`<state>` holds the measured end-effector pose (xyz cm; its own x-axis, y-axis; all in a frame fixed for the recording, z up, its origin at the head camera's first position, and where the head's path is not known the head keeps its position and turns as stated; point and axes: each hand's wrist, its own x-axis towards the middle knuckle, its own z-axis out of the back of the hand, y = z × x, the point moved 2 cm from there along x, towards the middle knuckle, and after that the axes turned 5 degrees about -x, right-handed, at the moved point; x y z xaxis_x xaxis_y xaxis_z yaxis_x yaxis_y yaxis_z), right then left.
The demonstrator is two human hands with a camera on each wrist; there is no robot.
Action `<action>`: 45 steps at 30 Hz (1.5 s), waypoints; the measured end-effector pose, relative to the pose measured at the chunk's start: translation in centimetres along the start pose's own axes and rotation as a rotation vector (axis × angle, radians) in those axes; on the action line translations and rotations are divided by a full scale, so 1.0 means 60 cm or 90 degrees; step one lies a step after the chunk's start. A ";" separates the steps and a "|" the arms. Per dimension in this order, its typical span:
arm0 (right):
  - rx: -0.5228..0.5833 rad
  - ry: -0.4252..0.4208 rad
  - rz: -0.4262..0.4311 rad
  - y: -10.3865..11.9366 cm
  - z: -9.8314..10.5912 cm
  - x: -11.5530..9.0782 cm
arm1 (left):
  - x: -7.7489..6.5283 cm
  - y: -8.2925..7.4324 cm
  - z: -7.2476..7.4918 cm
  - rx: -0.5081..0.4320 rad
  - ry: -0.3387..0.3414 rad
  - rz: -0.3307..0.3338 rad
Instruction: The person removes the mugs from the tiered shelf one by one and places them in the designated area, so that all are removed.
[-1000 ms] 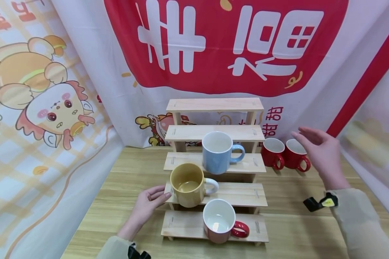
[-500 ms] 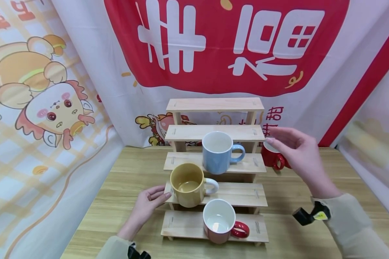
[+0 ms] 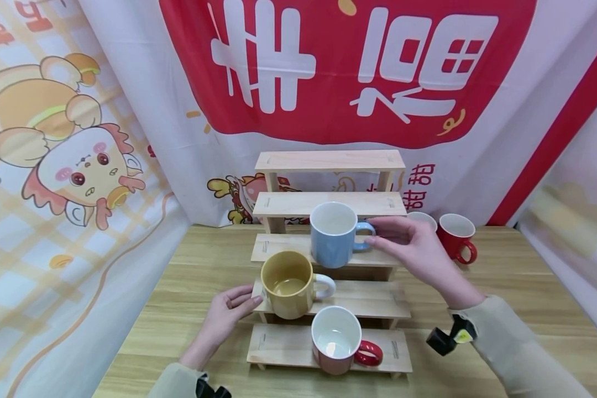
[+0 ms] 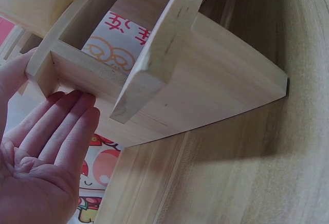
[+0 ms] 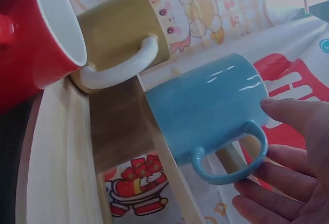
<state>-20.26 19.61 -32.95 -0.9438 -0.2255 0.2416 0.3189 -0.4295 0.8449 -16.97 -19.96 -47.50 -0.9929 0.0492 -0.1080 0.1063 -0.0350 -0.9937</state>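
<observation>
A large white cloth with red and cartoon prints point(image 3: 338, 83) hangs behind a wooden table with light grain point(image 3: 199, 260). On the table stands a stepped rack of pale wood point(image 3: 330, 160), with five levels. At its left end, the left hand point(image 3: 226, 315) holds a plank, the thumb on one side and the fingers on the other. The right hand point(image 3: 418, 249) is partly spread, thumb apart from fingers, beside a glossy light-blue mug point(image 3: 332, 246); whether it touches the mug, I cannot tell. This mug is upright on the third level from below. A mustard-yellow mug with white handle point(image 3: 288, 296) stands on the second level, a red mug with white inside point(image 3: 333, 354) on the lowest. Right of the rack are two smaller red mugs point(image 3: 450, 243), one partly hidden by the right hand.
</observation>
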 end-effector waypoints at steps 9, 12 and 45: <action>0.038 0.025 -0.028 -0.008 -0.020 0.018 | -0.002 -0.002 0.001 -0.002 -0.002 -0.004; 0.074 0.040 -0.035 -0.010 -0.025 0.025 | -0.002 -0.003 0.001 -0.003 -0.001 -0.003; 0.055 0.091 -0.027 -0.025 -0.014 0.050 | -0.001 -0.002 -0.001 0.009 0.002 -0.003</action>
<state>-23.46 18.86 -33.87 -0.9324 -0.3338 0.1388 0.2639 -0.3661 0.8924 -16.95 -19.91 -47.37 -0.9932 0.0533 -0.1035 0.1009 -0.0495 -0.9937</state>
